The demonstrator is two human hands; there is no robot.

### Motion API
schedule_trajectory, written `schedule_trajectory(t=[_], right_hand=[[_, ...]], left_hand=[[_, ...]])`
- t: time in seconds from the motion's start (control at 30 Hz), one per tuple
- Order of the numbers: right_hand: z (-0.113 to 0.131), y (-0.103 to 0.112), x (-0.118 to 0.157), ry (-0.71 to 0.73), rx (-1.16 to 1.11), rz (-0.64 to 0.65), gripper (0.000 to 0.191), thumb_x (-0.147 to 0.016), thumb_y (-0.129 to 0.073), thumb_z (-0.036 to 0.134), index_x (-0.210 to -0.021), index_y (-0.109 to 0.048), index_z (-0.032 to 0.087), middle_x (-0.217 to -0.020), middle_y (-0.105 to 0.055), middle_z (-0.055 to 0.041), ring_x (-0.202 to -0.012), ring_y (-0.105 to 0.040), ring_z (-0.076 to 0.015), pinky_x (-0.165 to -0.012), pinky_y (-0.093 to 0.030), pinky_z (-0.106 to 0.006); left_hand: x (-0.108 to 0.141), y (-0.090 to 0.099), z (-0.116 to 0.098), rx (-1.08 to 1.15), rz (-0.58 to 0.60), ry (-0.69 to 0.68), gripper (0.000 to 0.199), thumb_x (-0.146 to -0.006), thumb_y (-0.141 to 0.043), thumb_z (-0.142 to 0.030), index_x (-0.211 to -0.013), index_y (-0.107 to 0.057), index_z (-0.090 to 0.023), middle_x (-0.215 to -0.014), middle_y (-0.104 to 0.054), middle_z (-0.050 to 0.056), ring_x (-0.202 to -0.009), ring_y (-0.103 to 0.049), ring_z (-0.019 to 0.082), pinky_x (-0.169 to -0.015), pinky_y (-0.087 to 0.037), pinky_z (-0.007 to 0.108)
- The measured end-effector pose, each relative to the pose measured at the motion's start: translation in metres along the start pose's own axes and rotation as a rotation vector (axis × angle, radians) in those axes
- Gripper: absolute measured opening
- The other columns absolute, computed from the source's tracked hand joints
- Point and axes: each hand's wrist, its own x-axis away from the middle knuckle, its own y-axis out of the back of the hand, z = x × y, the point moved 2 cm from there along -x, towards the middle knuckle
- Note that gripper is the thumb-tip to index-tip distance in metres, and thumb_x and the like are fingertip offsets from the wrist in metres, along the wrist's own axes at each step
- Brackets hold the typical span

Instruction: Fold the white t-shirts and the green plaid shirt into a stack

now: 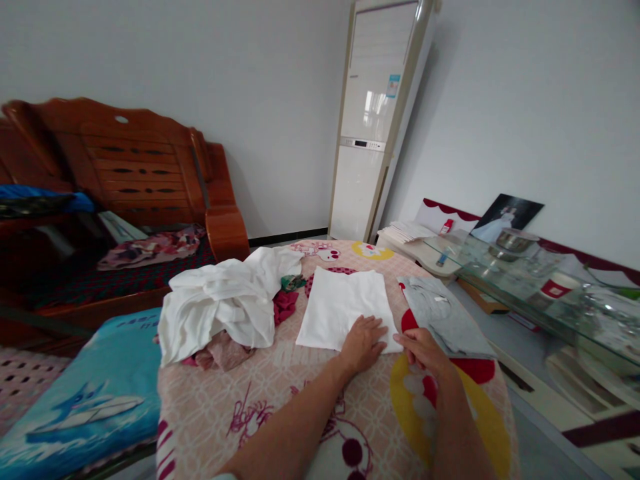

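Note:
A white garment (345,300), folded into a flat square, lies on the round table's patterned cloth (280,393). My left hand (364,342) rests palm down on its near right part, fingers stretched out. At the near right corner my right hand (423,348) is closed, thumb and index finger pinching the garment's edge; its other fingers are curled under. Just right of it lies a folded grey garment (443,313). Left of the white square is a loose heap of white clothing (220,300), with dark red cloth (285,307) and dusty pink cloth (227,353) showing beneath.
A wooden bench (140,167) with cloth on its seat stands at the left, near a blue printed cushion (100,387). A tall air conditioner (360,187) fills the corner. Along the right wall, a glass shelf (505,273) holds a paper cup (555,287) and metal bowls.

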Motion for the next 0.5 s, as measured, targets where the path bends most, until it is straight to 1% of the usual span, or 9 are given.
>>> schedule_trajectory(t=[0.07, 0.13, 0.2, 0.23, 0.3, 0.37, 0.43, 0.5], right_hand=[[0.003, -0.002, -0.001, 0.005, 0.053, -0.035, 0.040, -0.080, -0.056, 0.047, -0.051, -0.046, 0.021, -0.037, -0.048, 0.0040, -0.031, -0.036, -0.0073, -0.033, -0.024, -0.020], [0.007, -0.004, -0.003, -0.020, 0.121, -0.066, 0.037, -0.077, -0.059, 0.040, -0.048, -0.046, 0.021, -0.036, -0.047, 0.0036, -0.032, -0.038, -0.0076, -0.035, -0.025, -0.020], [0.008, -0.006, -0.004, -0.043, 0.155, -0.080, 0.034, -0.076, -0.059, 0.035, -0.048, -0.047, 0.021, -0.035, -0.047, 0.0037, -0.032, -0.039, -0.0077, -0.035, -0.026, -0.020], [0.007, -0.007, -0.004, -0.057, 0.156, -0.081, 0.033, -0.076, -0.059, 0.034, -0.048, -0.047, 0.021, -0.035, -0.047, 0.0038, -0.031, -0.038, -0.0078, -0.035, -0.025, -0.020], [0.005, -0.007, -0.005, -0.071, 0.146, -0.075, 0.031, -0.076, -0.058, 0.033, -0.048, -0.047, 0.021, -0.036, -0.047, 0.0040, -0.031, -0.039, -0.0080, -0.035, -0.025, -0.020], [0.001, -0.006, -0.007, -0.073, 0.138, -0.091, 0.030, -0.075, -0.058, 0.034, -0.050, -0.048, 0.021, -0.036, -0.048, 0.0038, -0.032, -0.040, -0.0090, -0.035, -0.026, -0.021], [-0.001, -0.004, -0.010, -0.041, 0.149, -0.161, 0.027, -0.074, -0.059, 0.036, -0.053, -0.052, 0.022, -0.040, -0.052, 0.0024, -0.037, -0.046, -0.0115, -0.039, -0.031, -0.022], [-0.001, -0.002, -0.015, 0.027, 0.177, -0.276, 0.021, -0.072, -0.061, 0.038, -0.059, -0.058, 0.021, -0.052, -0.062, -0.0011, -0.049, -0.057, -0.0156, -0.048, -0.039, -0.025]], left_hand=[[0.000, -0.003, -0.005, -0.093, 0.063, -0.007, 0.038, -0.086, -0.058, -0.029, -0.124, -0.058, -0.025, -0.136, -0.054, 0.008, -0.130, -0.043, 0.028, -0.114, -0.022, 0.053], [0.000, -0.004, -0.008, -0.117, 0.086, -0.003, 0.039, -0.086, -0.058, -0.029, -0.125, -0.058, -0.026, -0.137, -0.054, 0.008, -0.131, -0.043, 0.028, -0.114, -0.022, 0.054], [0.000, -0.002, -0.006, -0.077, 0.077, 0.001, 0.041, -0.086, -0.059, -0.029, -0.127, -0.057, -0.024, -0.138, -0.053, 0.009, -0.131, -0.044, 0.027, -0.114, -0.023, 0.052], [-0.001, 0.002, -0.002, -0.040, 0.052, 0.008, 0.042, -0.086, -0.058, -0.029, -0.128, -0.056, -0.023, -0.139, -0.052, 0.010, -0.131, -0.044, 0.026, -0.114, -0.025, 0.051], [-0.003, 0.014, 0.012, 0.027, -0.047, 0.061, 0.043, -0.087, -0.057, -0.026, -0.129, -0.054, -0.019, -0.140, -0.051, 0.012, -0.130, -0.046, 0.023, -0.113, -0.031, 0.046], [-0.004, 0.033, 0.035, 0.034, -0.180, 0.176, 0.041, -0.088, -0.056, -0.023, -0.129, -0.055, -0.018, -0.140, -0.050, 0.012, -0.129, -0.047, 0.023, -0.111, -0.036, 0.042], [-0.004, 0.055, 0.061, -0.044, -0.275, 0.313, 0.040, -0.086, -0.057, -0.021, -0.127, -0.056, -0.021, -0.141, -0.050, 0.011, -0.129, -0.047, 0.023, -0.110, -0.037, 0.042], [-0.001, 0.074, 0.086, -0.141, -0.283, 0.440, 0.041, -0.083, -0.060, -0.019, -0.124, -0.058, -0.019, -0.140, -0.051, 0.012, -0.131, -0.046, 0.025, -0.111, -0.036, 0.044]])
